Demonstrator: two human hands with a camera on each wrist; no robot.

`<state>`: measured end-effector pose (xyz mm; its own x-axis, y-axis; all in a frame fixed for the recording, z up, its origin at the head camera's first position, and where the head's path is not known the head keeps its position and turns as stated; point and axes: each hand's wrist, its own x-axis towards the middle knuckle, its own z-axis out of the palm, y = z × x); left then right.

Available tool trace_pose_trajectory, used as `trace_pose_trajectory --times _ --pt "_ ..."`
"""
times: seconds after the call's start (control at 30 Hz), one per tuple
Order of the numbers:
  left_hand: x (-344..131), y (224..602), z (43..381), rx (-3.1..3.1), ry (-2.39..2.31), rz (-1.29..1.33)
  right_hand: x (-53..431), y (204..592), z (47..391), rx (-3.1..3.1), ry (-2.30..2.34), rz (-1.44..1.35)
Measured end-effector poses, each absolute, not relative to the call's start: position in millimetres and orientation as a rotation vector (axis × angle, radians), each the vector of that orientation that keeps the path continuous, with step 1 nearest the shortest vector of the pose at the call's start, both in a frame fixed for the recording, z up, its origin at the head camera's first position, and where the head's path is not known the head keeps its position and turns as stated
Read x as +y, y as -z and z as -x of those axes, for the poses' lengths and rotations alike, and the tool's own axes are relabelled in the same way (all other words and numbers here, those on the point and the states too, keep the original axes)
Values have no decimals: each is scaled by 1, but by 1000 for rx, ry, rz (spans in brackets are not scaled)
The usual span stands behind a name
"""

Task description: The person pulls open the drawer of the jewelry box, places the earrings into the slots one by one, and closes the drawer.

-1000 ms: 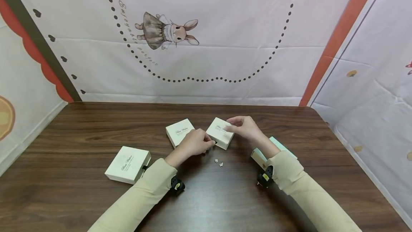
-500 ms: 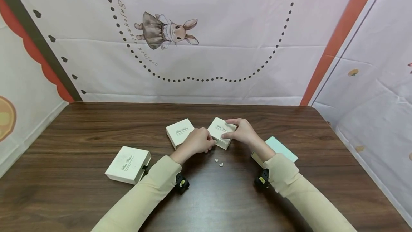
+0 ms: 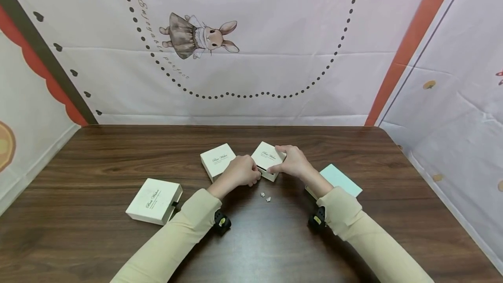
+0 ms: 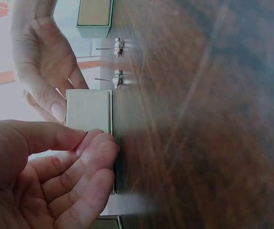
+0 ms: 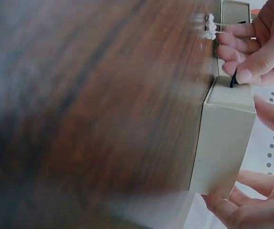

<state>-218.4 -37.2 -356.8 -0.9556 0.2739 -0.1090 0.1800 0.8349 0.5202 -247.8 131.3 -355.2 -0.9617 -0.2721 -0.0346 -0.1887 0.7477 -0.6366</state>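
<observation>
Currently, the left hand [image 3: 240,172] pinches the short black ribbon tab [image 5: 233,78] of a cream, square lettered box [image 3: 265,153] gripped by the right hand [image 3: 294,162].

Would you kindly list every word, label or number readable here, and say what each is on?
"Best Wishes": on the leftmost cream box.
"Best Wishes": on the middle cream box.
"Best Wishes": on the rightmost cream box.
"Enjoyable perfect", roughly: on the backdrop, beside the rabbit print.
Too small to read: fine print under each "Best Wishes"; any lettering on the wrist devices.
The mint box shows no text.
</observation>
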Motion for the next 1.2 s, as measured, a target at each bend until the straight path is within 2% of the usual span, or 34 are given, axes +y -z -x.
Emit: trace_pose_trajectory --times 0.77,1.2 --pt "-43 354 207 2718 -822 -344 136 352 251 2715 1014 372" --pt "-51 362 205 2572 -1041 -268 139 352 250 2726 1002 397"
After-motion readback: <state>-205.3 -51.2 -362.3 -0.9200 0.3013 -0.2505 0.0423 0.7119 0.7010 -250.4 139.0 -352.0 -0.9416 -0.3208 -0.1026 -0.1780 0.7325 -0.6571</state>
